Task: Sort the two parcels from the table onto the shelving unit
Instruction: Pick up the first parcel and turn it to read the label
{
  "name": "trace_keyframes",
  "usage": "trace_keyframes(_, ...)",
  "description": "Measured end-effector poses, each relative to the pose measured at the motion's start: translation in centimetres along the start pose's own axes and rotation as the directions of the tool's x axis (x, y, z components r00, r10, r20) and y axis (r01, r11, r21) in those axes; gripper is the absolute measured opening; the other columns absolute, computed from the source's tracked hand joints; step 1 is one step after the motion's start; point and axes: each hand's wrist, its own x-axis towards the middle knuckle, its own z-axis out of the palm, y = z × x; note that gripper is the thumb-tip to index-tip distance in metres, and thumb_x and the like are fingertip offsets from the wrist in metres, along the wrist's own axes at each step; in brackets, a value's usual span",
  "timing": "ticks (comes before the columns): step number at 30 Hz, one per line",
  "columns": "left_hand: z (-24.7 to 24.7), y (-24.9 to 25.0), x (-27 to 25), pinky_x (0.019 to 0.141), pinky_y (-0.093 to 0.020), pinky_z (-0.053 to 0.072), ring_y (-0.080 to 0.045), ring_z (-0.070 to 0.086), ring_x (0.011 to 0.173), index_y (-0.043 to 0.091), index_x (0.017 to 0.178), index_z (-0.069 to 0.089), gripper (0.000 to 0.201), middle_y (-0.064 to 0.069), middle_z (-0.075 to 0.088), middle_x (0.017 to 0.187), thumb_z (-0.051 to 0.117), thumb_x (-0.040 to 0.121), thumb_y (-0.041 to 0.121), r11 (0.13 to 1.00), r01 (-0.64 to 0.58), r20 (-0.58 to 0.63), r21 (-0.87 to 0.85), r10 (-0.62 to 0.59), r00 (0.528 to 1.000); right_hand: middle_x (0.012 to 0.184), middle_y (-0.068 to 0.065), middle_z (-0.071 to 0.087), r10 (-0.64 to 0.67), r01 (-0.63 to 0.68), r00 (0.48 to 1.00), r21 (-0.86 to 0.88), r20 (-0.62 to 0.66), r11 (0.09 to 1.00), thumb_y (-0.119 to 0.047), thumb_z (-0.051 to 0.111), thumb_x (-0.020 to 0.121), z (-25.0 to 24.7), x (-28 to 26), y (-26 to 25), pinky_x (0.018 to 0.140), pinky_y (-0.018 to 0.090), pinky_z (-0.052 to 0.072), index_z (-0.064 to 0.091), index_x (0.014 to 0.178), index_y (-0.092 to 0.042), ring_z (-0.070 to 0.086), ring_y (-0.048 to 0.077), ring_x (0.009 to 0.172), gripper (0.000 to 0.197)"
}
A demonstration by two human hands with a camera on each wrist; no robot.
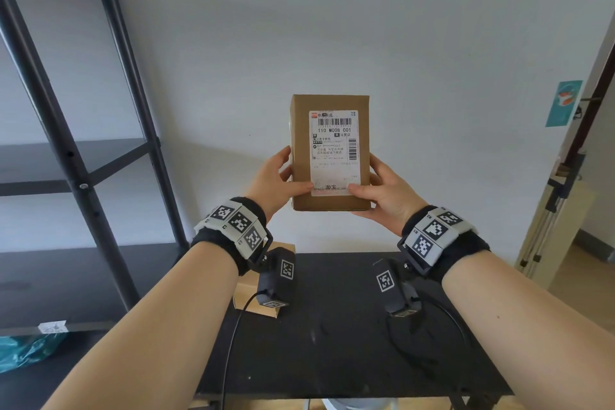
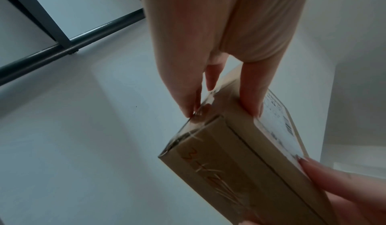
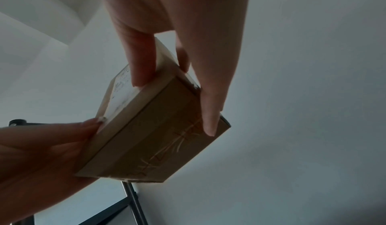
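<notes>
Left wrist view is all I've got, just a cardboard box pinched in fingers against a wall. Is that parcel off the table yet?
Observer: Yes. In the head view both hands hold the parcel upright, above the black table.
Operator: Which way is the label facing?
Observer: The shipping label faces the head camera, with the left hand and the right hand gripping the lower corners.
Operator: Where is the second parcel?
Observer: Another cardboard box lies on the table's left side, partly hidden by the left wrist.

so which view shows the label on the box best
The head view: the label faces the camera, barcode and print readable. The left wrist view and right wrist view catch it only edge-on, as a pale blurred strip.
</notes>
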Motion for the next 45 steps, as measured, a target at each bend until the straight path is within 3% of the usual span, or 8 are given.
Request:
trace_keyframes(3,0.0,-0.3,-0.1,0.106,-0.048,0.044,-0.024,0.046,0.133,0.014,0.145,0.035,0.074,-0.004,0.05,0.142,0.065,0.08,-0.005,0.999,-0.027,-0.005,0.03,0.027,1.0,0.141,0.002,0.055,-0.028,0.028,1.0,-0.032,-0.002,0.999,0.007,0.062,0.085,0.4,-0.2,-0.1,0.073,0.036,0.06,0.03,0.15,-0.035,0.057,0.027,0.124,0.084)
trace_keyframes(5,0.0,-0.4,-0.1,0.105,-0.049,0.045,-0.024,0.046,0.133,0.015,0.144,0.036,0.074,-0.004,0.05,0.142,0.065,0.08,-0.005,0.999,-0.031,-0.011,0.028,0.032,0.999,0.142,0.003,0.053,-0.043,0.043,0.999,-0.048,-0.006,0.998,0.008,0.061,0.086,0.6,-0.1,-0.1,0.059,0.026,0.06,0.028,0.151,-0.033,0.057,0.026,0.123,0.084)
trace_keyframes(11,0.0,-0.3,-0.2,0.105,-0.051,0.044,-0.024,0.044,0.135,0.017,0.145,0.033,0.077,-0.004,0.048,0.144,0.066,0.079,-0.004,0.998,-0.041,-0.016,0.038,0.041,0.999,0.144,0.005,0.052,-0.095,0.093,0.995,-0.088,-0.014,0.992,0.009,0.063,0.084,0.7,0.3,0.2,0.088,0.046,0.058,0.027,0.152,-0.032,0.056,0.027,0.125,0.087)
trace_keyframes(21,0.1,0.3,-0.4,0.101,-0.042,0.049,-0.021,0.045,0.133,0.019,0.143,0.034,0.073,-0.002,0.049,0.142,0.063,0.081,-0.006,0.997,-0.063,-0.001,0.042,0.063,0.998,0.145,0.004,0.051,-0.13,0.127,0.991,-0.122,-0.018,0.984,0.007,0.063,0.085,0.6,0.1,0.2,0.093,0.051,0.055,0.027,0.152,-0.032,0.055,0.027,0.126,0.086)
trace_keyframes(27,0.3,0.6,-0.7,0.102,-0.047,0.048,-0.022,0.044,0.134,0.018,0.145,0.032,0.075,-0.003,0.048,0.143,0.063,0.081,-0.008,0.996,-0.075,0.004,0.04,0.075,0.997,0.145,0.004,0.05,-0.14,0.138,0.99,-0.119,-0.009,0.983,0.007,0.063,0.085,0.4,-0.3,0.1,0.093,0.051,0.055,0.027,0.152,-0.033,0.056,0.028,0.126,0.086)
trace_keyframes(33,0.3,0.6,-1.4,0.096,-0.035,0.052,-0.022,0.045,0.133,0.016,0.145,0.032,0.075,-0.004,0.048,0.143,0.062,0.081,-0.009,0.997,-0.072,-0.003,0.034,0.072,0.997,0.145,0.004,0.05,-0.141,0.139,0.99,-0.131,-0.011,0.982,0.006,0.064,0.085,0.5,-0.7,0.3,0.096,0.053,0.053,0.027,0.152,-0.034,0.056,0.027,0.125,0.086)
trace_keyframes(41,-2.0,-0.7,-4.4,0.099,-0.04,0.051,-0.019,0.048,0.13,0.018,0.145,0.032,0.074,-0.001,0.05,0.138,0.061,0.081,-0.008,0.998,0.009,-0.146,0.056,-0.001,0.989,0.147,0.0,0.048,-0.132,0.145,0.989,-0.226,0.07,0.963,0.0,0.065,0.086,3.8,-0.6,2.0,0.103,0.053,0.048,0.025,0.152,-0.032,0.045,0.024,0.136,0.084)
trace_keyframes(45,-4.6,-2.0,-7.7,0.093,-0.033,0.052,-0.012,0.049,0.121,0.017,0.146,0.029,0.074,0.002,0.051,0.13,0.061,0.083,-0.006,0.991,0.101,-0.259,0.087,-0.075,0.963,0.147,0.0,0.048,-0.076,0.109,0.985,-0.216,0.158,0.97,-0.001,0.063,0.087,7.6,-0.9,4.4,0.105,0.053,0.046,0.025,0.152,-0.031,0.045,0.023,0.136,0.081)
